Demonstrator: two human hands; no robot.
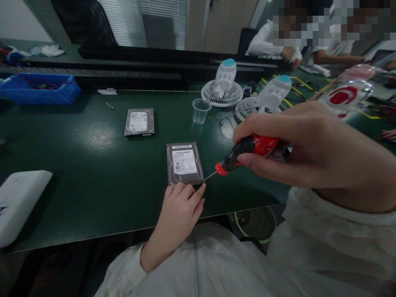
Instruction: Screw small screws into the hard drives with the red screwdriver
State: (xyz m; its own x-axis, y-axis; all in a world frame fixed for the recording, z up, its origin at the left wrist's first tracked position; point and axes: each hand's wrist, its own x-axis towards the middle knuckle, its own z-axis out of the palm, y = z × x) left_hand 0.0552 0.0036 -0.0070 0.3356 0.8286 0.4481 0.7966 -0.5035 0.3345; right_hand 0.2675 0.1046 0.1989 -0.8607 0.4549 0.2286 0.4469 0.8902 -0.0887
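A hard drive [184, 162] lies label-up on the dark green table [93, 165], near its front edge. My left hand [182, 206] rests with curled fingers against the drive's near edge, steadying it. My right hand [306, 144] is closed on a red and black screwdriver [247, 152]. The screwdriver's metal tip touches the drive's near right corner, just beside my left fingertips.
A second hard drive [140, 122] lies farther back. A clear plastic cup [200, 110] and two small white fans [224, 84] stand behind. A blue bin [40, 88] sits at the far left, a white device [18, 202] at the near left. Other people sit at the far right.
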